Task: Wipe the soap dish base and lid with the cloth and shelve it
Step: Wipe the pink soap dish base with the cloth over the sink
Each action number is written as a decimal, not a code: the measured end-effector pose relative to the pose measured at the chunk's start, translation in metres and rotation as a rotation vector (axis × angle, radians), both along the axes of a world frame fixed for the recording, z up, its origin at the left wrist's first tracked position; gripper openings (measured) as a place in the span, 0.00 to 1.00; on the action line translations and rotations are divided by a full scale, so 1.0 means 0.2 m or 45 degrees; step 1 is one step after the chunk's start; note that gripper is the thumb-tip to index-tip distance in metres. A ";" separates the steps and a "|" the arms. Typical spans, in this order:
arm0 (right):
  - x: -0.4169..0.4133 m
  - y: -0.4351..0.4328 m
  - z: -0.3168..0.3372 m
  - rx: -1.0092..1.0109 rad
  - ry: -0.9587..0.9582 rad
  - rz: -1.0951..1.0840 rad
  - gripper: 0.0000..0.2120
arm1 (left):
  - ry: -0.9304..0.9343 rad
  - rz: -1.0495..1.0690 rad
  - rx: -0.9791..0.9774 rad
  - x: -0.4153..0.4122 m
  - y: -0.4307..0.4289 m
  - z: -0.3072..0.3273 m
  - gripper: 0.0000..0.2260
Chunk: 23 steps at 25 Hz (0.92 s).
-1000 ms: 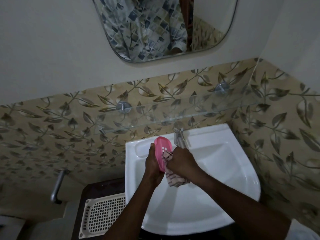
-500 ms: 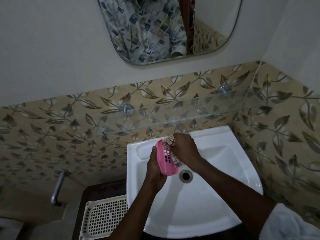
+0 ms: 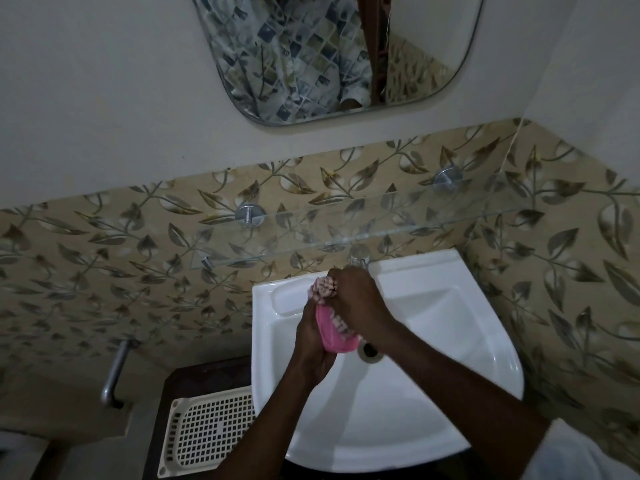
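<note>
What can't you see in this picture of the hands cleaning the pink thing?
All in the head view:
- Pink soap dish part: base or lid, cannot tell; the left hand and right hand cover much of it.
- Cloth: mostly bunched inside the right hand.
- Tap: hidden behind the right hand and the glass shelf.
- Sink drain: half covered by the right wrist.

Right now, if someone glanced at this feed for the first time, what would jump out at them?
The bright pink soap dish piece held over the white sink stands out first, cupped in the left hand while the right hand presses a striped cloth against it. Behind them runs a bare glass shelf on the leaf-patterned tile, with a mirror above.
</note>
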State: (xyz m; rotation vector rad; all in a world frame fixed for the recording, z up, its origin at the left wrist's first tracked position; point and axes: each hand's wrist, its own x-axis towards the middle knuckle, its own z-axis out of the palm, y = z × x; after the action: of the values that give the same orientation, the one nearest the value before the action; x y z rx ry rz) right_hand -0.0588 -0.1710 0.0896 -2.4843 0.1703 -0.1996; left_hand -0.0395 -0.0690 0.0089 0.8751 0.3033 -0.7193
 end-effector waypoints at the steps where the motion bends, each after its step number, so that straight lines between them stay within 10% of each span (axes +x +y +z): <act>1: 0.04 -0.06 0.01 0.048 -0.001 -0.026 0.07 | -0.022 0.005 0.002 -0.01 0.01 0.00 0.21; 7: -0.07 -0.08 -0.13 -0.186 0.186 -0.061 0.07 | -0.014 0.058 -0.011 -0.01 -0.01 0.00 0.26; 12: -0.07 -0.18 -0.01 0.278 -0.079 -0.192 0.12 | -0.078 -0.079 0.022 0.06 0.05 0.00 0.24; 17: -0.21 0.07 -0.11 -0.258 0.035 0.237 0.15 | 0.035 -0.060 0.058 0.05 0.01 0.00 0.28; 23: -0.14 -0.17 -0.05 0.218 -0.115 0.125 0.21 | -0.065 -0.108 0.009 0.03 0.04 0.02 0.22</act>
State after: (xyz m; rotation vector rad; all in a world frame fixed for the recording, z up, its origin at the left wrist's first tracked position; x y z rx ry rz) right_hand -0.0868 -0.2049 0.0799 -2.3019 0.0261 -0.2453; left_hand -0.0334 -0.0604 0.0127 0.9156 0.2243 -0.7739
